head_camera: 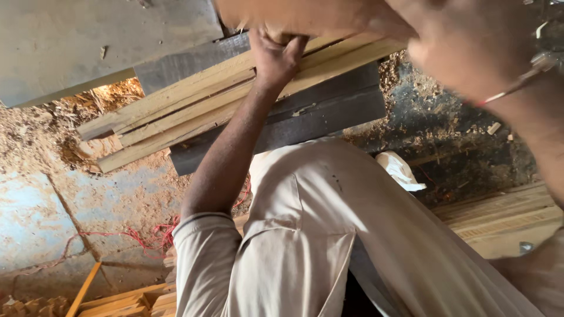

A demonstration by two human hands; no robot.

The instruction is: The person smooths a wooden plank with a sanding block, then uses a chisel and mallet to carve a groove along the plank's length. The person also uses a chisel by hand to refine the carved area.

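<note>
Head view: a grey slab (88,41) fills the upper left of the frame, above a sawdust-covered floor (117,194) crossed by a red cord (138,238). Pale wooden strips (176,111), long, rough-sawn and stacked, slant from centre left to top centre over a dark board (329,111). At top centre, the left hand (276,56) lies on the strips, fingers curled down over them. The right hand (470,47), upper right, is blurred; its finger state cannot be told.

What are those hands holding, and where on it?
The left hand presses on a bundle of long wooden strips, fingers over its upper edge near one end. The right hand is blurred; its hold cannot be told.
</note>
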